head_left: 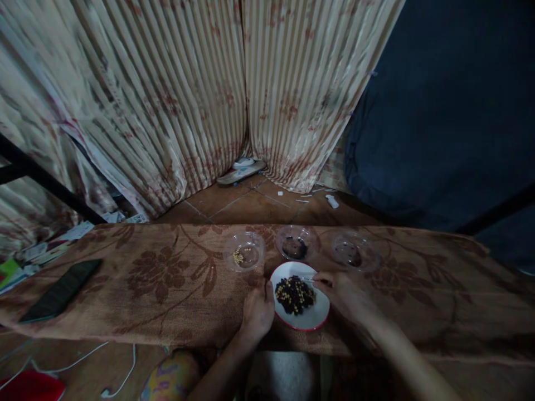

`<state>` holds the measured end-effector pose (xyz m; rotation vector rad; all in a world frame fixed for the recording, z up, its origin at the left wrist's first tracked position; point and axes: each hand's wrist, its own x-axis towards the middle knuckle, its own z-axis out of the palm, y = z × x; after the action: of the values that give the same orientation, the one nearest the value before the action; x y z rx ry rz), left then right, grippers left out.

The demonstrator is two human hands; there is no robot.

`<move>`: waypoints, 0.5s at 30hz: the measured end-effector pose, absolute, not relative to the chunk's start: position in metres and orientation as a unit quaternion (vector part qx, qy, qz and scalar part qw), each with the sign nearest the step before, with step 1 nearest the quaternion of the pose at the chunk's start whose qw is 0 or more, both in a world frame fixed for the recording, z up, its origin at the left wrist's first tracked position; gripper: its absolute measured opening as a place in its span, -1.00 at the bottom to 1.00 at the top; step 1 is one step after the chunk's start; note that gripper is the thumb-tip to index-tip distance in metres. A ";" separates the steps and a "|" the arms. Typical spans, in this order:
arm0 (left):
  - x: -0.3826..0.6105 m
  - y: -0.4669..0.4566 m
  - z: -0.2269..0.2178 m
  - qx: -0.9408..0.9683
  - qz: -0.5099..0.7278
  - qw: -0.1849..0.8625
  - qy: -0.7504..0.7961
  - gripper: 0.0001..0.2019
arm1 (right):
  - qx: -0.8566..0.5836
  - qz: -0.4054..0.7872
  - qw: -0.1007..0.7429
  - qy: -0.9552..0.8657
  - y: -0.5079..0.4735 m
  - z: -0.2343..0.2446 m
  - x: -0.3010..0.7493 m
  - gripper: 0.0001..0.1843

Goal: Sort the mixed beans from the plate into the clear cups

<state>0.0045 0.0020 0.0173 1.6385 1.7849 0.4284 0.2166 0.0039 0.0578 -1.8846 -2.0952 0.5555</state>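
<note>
A white plate with a red rim [311,320] sits near the front edge of a cloth-covered table and holds a pile of mixed dark and pale beans [295,294]. My left hand [258,313] rests curled against the plate's left rim. My right hand [343,294] is at the plate's right side, fingers pinched on thin metal tweezers [308,279] whose tips reach over the beans. Behind the plate stand three clear bowls: the left bowl [244,251] with a few pale beans, the middle bowl [297,243] with dark ones, the right bowl [355,250] with a few dark ones.
A dark phone [61,290] lies on the brown floral tablecloth [159,278] at the far left. Striped curtains [175,100] hang behind, with a sandal [242,170] on the tiled floor. White cables [83,362] and a red object [29,387] lie at lower left.
</note>
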 end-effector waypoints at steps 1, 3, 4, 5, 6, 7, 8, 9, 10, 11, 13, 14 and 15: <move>0.005 0.002 0.016 0.630 0.167 0.334 0.681 -0.51 | -0.651 0.188 0.128 -0.724 0.004 0.055 0.215 -0.68; 0.005 0.003 0.015 0.630 0.163 0.333 0.682 -0.52 | -0.649 0.191 0.120 -0.726 0.004 0.049 0.211 -0.67; 0.005 0.003 0.014 0.628 0.159 0.332 0.685 -0.52 | -0.649 0.189 0.120 -0.727 0.004 0.047 0.210 -0.66; 0.005 0.003 0.013 0.628 0.157 0.331 0.686 -0.52 | -0.650 0.184 0.120 -0.727 0.005 0.045 0.209 -0.66; 0.005 0.004 0.013 0.629 0.158 0.329 0.686 -0.53 | -0.652 0.178 0.120 -0.727 0.005 0.043 0.208 -0.65; 0.005 0.004 0.012 0.631 0.160 0.327 0.685 -0.53 | -0.656 0.174 0.118 -0.725 0.006 0.043 0.208 -0.65; 0.005 0.004 0.012 0.634 0.162 0.325 0.683 -0.53 | -0.660 0.172 0.115 -0.723 0.006 0.042 0.208 -0.66; 0.005 0.004 0.012 0.637 0.163 0.325 0.680 -0.53 | -0.663 0.170 0.112 -0.720 0.006 0.042 0.208 -0.66; 0.005 0.004 0.012 0.638 0.162 0.326 0.679 -0.53 | -0.664 0.170 0.109 -0.720 0.006 0.043 0.208 -0.67; 0.005 0.004 0.013 0.637 0.159 0.328 0.679 -0.53 | -0.662 0.170 0.107 -0.722 0.006 0.043 0.208 -0.67; 0.005 0.004 0.012 0.634 0.153 0.331 0.682 -0.52 | -0.655 0.164 0.106 -0.730 0.006 0.043 0.207 -0.68; 0.005 0.004 0.012 0.633 0.151 0.329 0.685 -0.52 | -0.654 0.160 0.102 -0.732 0.006 0.043 0.206 -0.68; 0.005 0.004 0.012 0.632 0.152 0.327 0.686 -0.51 | -0.655 0.155 0.098 -0.733 0.006 0.042 0.206 -0.68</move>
<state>0.0046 0.0039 0.0120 1.6558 1.7962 0.3971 0.2058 0.0064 0.0420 -1.9377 -2.1702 0.4582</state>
